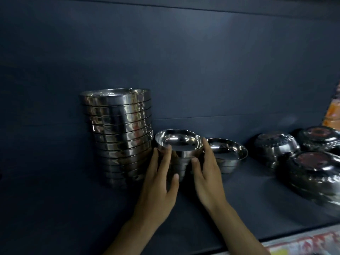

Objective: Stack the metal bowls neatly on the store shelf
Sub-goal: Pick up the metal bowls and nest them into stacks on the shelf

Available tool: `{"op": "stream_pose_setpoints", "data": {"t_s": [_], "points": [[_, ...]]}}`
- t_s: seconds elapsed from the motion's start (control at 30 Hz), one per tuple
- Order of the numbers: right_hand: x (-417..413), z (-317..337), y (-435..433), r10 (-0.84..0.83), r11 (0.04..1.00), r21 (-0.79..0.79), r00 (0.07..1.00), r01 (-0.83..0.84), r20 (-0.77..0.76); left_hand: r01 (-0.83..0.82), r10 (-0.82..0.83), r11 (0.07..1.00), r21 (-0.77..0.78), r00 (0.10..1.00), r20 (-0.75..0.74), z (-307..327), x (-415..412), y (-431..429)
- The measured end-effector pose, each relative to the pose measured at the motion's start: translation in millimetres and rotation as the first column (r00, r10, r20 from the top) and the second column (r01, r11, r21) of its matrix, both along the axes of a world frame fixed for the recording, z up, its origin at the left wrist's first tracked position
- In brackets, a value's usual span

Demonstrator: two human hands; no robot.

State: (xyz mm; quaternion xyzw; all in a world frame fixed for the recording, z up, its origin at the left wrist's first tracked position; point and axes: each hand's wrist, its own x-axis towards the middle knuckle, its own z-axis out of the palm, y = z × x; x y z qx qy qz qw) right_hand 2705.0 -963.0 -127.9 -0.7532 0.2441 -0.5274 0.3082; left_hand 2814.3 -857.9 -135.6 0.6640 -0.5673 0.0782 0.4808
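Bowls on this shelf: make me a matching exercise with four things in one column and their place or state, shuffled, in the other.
Things:
1. tall stack
2. short stack
3. patterned bowls
4. orange package

Place or state:
A. upside down, right part of the shelf
B. held between the left hand and the right hand
C. farthest left
D. at the picture's right edge

Pairs: 1-C, 2-B, 3-A, 4-D

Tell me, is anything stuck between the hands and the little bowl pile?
Nothing visible. The left hand and right hand both hold the small stack of bowls, one on each side.
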Motion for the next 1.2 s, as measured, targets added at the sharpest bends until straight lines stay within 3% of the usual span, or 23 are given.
{"op": "stream_pose_setpoints", "data": {"t_s": [0.37, 0.83, 1.03, 1.2], "points": [[-5, -4, 5, -0.105, 0.994, -0.041, 0.988, 0.101, -0.112, -0.109, 0.107, 0.994, 0.012, 0.988, 0.112, -7, -8, 6], [-5, 3, 9, -0.098, 0.995, 0.003, 0.989, 0.099, -0.108, -0.109, 0.098, 0.984, 0.139, 0.992, 0.085, 2, -11, 8], [-69, 28, 10, -0.307, 0.947, -0.139, 0.944, 0.29, -0.118, -0.054, 0.049, 0.999, 0.011, 0.97, 0.238, 16, -25, 2], [-147, 39, -16, -0.546, 0.837, -0.126, 0.829, 0.533, -0.122, 0.172, -0.176, 0.978, 0.119, 0.984, 0.028, 37, -83, -43]]}}
